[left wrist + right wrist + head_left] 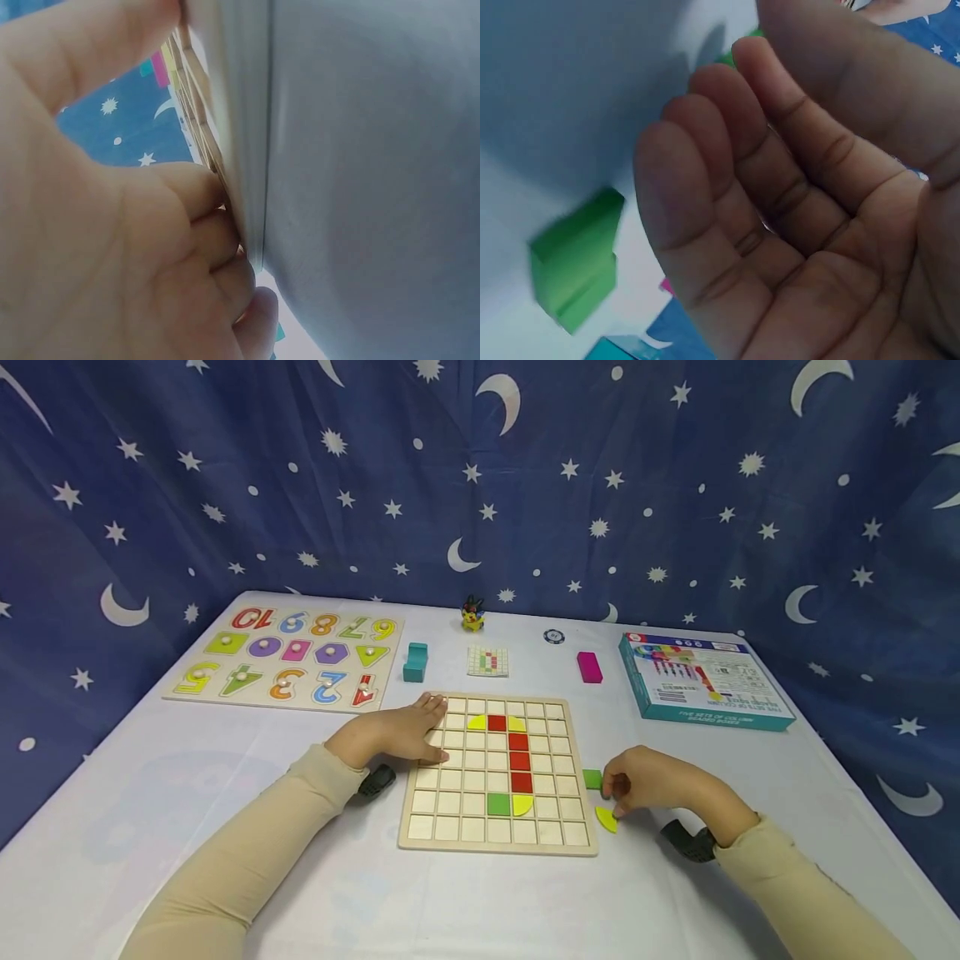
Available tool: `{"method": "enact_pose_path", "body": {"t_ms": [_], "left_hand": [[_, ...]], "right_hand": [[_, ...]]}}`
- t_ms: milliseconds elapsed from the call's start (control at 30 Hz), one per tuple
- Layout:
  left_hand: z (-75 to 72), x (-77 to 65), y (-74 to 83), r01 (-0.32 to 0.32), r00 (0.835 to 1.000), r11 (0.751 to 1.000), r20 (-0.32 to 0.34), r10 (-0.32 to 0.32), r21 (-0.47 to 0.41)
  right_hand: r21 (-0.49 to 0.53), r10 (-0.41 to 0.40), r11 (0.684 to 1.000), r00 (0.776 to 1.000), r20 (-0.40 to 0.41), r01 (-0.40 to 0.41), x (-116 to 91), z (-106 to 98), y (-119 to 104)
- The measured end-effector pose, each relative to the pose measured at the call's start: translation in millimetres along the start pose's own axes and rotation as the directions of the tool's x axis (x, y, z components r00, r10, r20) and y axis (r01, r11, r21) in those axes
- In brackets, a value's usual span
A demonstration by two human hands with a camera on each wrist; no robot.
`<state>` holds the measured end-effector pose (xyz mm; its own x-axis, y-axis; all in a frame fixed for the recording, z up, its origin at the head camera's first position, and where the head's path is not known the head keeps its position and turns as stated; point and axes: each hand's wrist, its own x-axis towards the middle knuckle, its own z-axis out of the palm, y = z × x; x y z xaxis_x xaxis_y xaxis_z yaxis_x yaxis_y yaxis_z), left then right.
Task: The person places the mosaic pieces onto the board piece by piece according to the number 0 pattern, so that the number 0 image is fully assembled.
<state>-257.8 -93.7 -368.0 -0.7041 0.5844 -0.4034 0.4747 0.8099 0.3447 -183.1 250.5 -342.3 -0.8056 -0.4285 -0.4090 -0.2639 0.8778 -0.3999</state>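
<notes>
A wooden grid board [450,844] lies on the table with red squares [519,762], a green square [498,804] and several yellow quarter-circles [522,805] in its cells. My left hand [397,731] rests on the board's left edge, fingers spread over the far corner and thumb across the cells. Beside the right edge is my right hand [648,781], fingers loosely bent. Its fingertips are right at a loose green tile [592,779], and its thumb tip is at a loose yellow quarter-circle [606,819]. In the right wrist view, nothing shows between thumb and fingers [671,187].
Behind the board are a pattern card [488,662], a teal block [416,662] and a magenta block [589,667]. A number puzzle [217,685] lies at left, a boxed set [705,681] at right. Farther back are a small toy figure [472,614] and a round chip [553,636].
</notes>
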Motion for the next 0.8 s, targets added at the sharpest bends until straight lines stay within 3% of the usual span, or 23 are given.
{"method": "enact_pose_path", "body": {"t_ms": [567, 800], "left_hand": [[-1.0, -1.9, 2.7, -0.001, 1.000, 1.000, 0.000, 0.001, 0.005], [-0.7, -2.5, 2.8, 0.004, 1.000, 1.000, -0.005, -0.004, 0.004]], "right_hand": [[0.068, -0.053, 0.996, 0.998, -0.044, 0.056, -4, 18, -6], [0.090, -0.131, 0.987, 0.990, -0.059, 0.136, -5, 18, -3]]}}
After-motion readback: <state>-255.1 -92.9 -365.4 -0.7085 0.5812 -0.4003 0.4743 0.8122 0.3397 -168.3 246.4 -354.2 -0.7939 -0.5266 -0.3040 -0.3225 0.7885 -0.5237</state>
